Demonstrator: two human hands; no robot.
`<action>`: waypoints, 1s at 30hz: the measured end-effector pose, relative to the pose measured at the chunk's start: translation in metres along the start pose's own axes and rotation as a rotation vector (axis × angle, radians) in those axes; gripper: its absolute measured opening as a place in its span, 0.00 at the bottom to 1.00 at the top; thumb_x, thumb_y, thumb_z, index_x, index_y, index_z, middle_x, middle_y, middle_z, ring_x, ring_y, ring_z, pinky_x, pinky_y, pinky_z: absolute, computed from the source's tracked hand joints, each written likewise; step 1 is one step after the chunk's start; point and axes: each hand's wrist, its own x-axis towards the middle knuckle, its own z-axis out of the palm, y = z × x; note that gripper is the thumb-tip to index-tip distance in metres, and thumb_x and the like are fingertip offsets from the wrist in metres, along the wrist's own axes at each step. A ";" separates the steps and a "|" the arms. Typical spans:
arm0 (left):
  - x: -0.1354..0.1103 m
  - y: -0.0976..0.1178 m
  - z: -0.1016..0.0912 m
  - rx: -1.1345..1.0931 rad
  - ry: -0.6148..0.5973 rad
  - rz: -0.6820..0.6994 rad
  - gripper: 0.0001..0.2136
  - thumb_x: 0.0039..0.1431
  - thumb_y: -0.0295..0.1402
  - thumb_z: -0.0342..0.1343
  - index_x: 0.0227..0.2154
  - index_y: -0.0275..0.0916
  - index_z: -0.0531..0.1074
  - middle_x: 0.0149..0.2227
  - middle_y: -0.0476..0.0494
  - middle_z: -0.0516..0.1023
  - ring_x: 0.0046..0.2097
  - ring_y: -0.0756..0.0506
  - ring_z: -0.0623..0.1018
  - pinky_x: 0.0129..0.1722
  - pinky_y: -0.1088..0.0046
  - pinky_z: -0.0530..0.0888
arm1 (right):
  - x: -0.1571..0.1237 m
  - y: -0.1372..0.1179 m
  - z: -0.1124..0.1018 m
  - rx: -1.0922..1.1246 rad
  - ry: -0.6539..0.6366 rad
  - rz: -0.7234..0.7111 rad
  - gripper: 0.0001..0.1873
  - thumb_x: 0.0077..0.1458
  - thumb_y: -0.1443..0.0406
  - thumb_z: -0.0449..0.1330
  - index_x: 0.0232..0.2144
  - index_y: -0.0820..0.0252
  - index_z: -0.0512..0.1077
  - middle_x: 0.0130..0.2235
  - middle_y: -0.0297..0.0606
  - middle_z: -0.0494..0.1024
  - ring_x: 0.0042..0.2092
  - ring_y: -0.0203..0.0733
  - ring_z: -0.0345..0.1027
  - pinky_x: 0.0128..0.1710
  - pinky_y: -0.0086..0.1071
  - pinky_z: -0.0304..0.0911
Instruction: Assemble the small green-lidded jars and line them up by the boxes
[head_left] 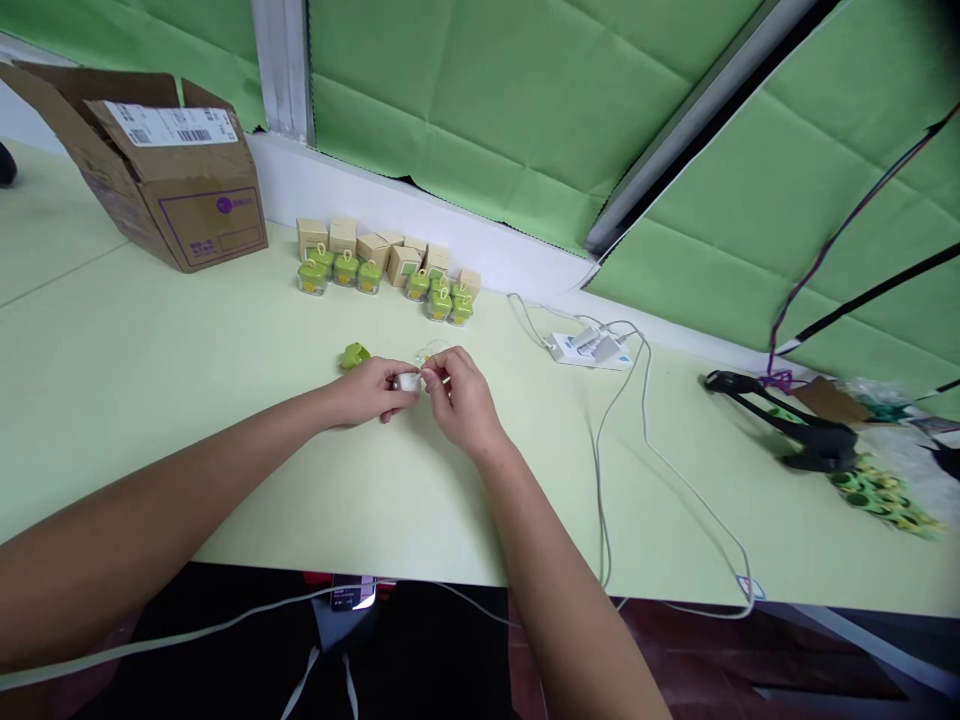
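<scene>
My left hand (367,390) is closed round a small white rounded piece (407,382), thumb and fingers on its sides. Right beside it, my right hand (461,395) pinches at the edge of the white piece; what sits between those fingertips is too small to make out. A green cap (354,356) lies on the table just behind my left hand. Partly hidden past my right hand is a clear plastic piece (431,350) with a bit of yellow in it.
Several small clear boxes with green looped lids (346,267) stand before small cardboard boxes (405,263) along the wall. An open carton (202,210) stands at left. A power strip (591,348) trails cables. Far right lie a black stand (810,430) and green-yellow parts (885,495).
</scene>
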 end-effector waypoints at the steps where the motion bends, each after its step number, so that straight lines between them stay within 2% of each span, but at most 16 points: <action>1: 0.000 -0.001 0.000 0.017 0.008 -0.014 0.09 0.58 0.35 0.62 0.41 0.39 0.77 0.24 0.53 0.70 0.24 0.51 0.72 0.25 0.76 0.70 | 0.000 0.000 -0.001 0.032 0.014 0.030 0.08 0.68 0.60 0.53 0.37 0.55 0.67 0.38 0.38 0.72 0.37 0.41 0.70 0.36 0.36 0.67; 5: 0.000 -0.005 0.000 0.086 0.050 -0.058 0.18 0.58 0.38 0.63 0.51 0.40 0.77 0.26 0.52 0.73 0.25 0.51 0.74 0.26 0.75 0.72 | 0.002 -0.002 -0.008 0.090 0.028 0.153 0.11 0.67 0.55 0.55 0.38 0.55 0.68 0.38 0.38 0.76 0.37 0.40 0.72 0.33 0.34 0.66; 11: -0.004 0.000 0.005 0.104 0.079 0.068 0.18 0.61 0.42 0.61 0.50 0.40 0.78 0.30 0.49 0.75 0.28 0.50 0.73 0.28 0.75 0.73 | 0.002 -0.002 -0.004 0.111 -0.154 0.282 0.16 0.60 0.50 0.63 0.36 0.55 0.71 0.37 0.33 0.79 0.33 0.37 0.72 0.34 0.33 0.68; 14: -0.005 0.002 0.006 0.117 0.191 0.119 0.25 0.60 0.42 0.62 0.59 0.40 0.74 0.35 0.46 0.79 0.33 0.49 0.75 0.32 0.74 0.73 | 0.003 0.000 0.000 0.288 -0.143 0.426 0.22 0.55 0.45 0.66 0.36 0.56 0.70 0.35 0.33 0.78 0.31 0.37 0.72 0.31 0.33 0.70; 17: -0.007 0.005 0.007 0.149 0.269 0.167 0.31 0.60 0.42 0.63 0.65 0.43 0.69 0.37 0.46 0.79 0.34 0.49 0.75 0.34 0.74 0.73 | 0.006 -0.002 0.001 0.516 -0.152 0.568 0.27 0.49 0.44 0.71 0.35 0.56 0.70 0.34 0.36 0.79 0.35 0.40 0.76 0.32 0.35 0.74; 22: -0.011 0.012 0.008 0.288 0.309 0.204 0.26 0.60 0.40 0.63 0.62 0.45 0.73 0.26 0.52 0.71 0.27 0.50 0.69 0.28 0.76 0.67 | 0.008 -0.010 -0.001 0.831 -0.112 0.597 0.26 0.44 0.50 0.77 0.36 0.56 0.72 0.34 0.33 0.82 0.36 0.37 0.76 0.43 0.38 0.77; 24: -0.011 0.014 0.008 0.330 0.292 0.203 0.25 0.61 0.40 0.62 0.61 0.46 0.74 0.26 0.52 0.72 0.27 0.51 0.69 0.29 0.76 0.66 | 0.008 -0.011 -0.001 0.891 -0.102 0.608 0.25 0.42 0.52 0.78 0.37 0.57 0.73 0.33 0.32 0.82 0.36 0.36 0.76 0.45 0.37 0.76; 27: -0.010 0.014 0.008 0.313 0.263 0.231 0.25 0.62 0.42 0.62 0.61 0.46 0.74 0.38 0.47 0.81 0.32 0.50 0.73 0.32 0.74 0.70 | 0.007 -0.010 0.000 0.915 -0.098 0.619 0.25 0.42 0.53 0.78 0.37 0.58 0.75 0.34 0.34 0.82 0.37 0.37 0.77 0.46 0.36 0.75; 30: -0.008 0.013 0.008 0.287 0.262 0.283 0.25 0.62 0.44 0.62 0.61 0.45 0.74 0.53 0.42 0.81 0.38 0.48 0.77 0.37 0.72 0.73 | 0.007 -0.010 0.001 0.904 -0.090 0.604 0.24 0.43 0.52 0.78 0.37 0.58 0.77 0.35 0.36 0.83 0.38 0.38 0.78 0.47 0.36 0.74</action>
